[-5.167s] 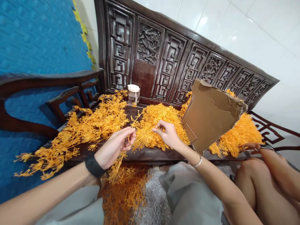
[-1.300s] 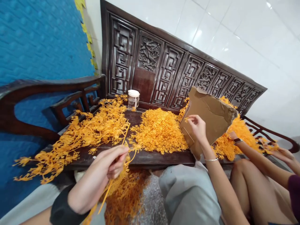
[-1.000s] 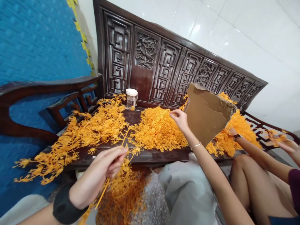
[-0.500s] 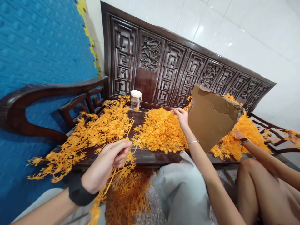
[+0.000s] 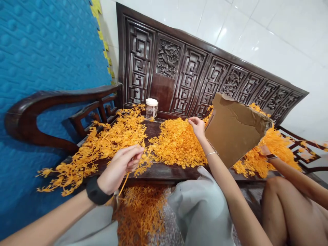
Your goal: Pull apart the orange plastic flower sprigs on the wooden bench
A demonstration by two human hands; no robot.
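My left hand (image 5: 128, 159), with a black band at its wrist, is closed round the stem of an orange plastic branch (image 5: 124, 184). The stem's lower end sticks out below the fist, over the bench's front edge. A heap of small orange plastic sprigs (image 5: 183, 145) lies on the dark wooden bench seat (image 5: 164, 172). Above this heap's right part is my right hand (image 5: 197, 127), its thumb and fingertips pinched together. Whatever they hold, if anything, is too small to make out. To the left, long orange branches (image 5: 102, 148) lie spread over the seat.
A brown cardboard sheet (image 5: 234, 128) stands upright just right of my right arm. Beyond it, another person's hand (image 5: 265, 150) touches a second orange heap (image 5: 282, 147). A lidded clear jug (image 5: 151, 108) stands by the carved backrest (image 5: 162, 89). More orange stems (image 5: 140, 212) lie below the seat.
My left hand has moved slightly up with the branch, whose lower end has come up from my lap. My right hand stays over the heap. The view has shifted slightly.
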